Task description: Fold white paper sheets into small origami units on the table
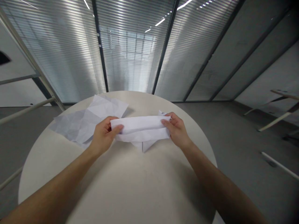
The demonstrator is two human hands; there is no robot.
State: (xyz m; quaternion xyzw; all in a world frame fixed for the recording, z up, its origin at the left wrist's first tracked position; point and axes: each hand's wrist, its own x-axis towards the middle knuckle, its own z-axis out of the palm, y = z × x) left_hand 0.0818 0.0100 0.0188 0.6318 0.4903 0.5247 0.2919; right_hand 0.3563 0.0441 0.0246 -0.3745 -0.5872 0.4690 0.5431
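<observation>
A folded sheet of white paper (142,126) is stretched level between my two hands above the table. My left hand (105,132) pinches its left end, thumb on the near face and fingers behind. At the opposite end my right hand (176,127) grips it the same way. A crease runs lengthwise along the paper, and a pointed flap hangs below its middle. To the left, creased white sheets (86,116) lie spread on the table, partly behind my left hand. A small paper corner shows just behind my right fingers; whether it belongs to the held sheet I cannot tell.
The round white table (140,186) fills the foreground. Beyond it stands a glass wall with blinds (130,62). A pale metal frame (30,107) is at the left, and table legs (275,119) stand at the right. A white corner (218,217) shows at the bottom right.
</observation>
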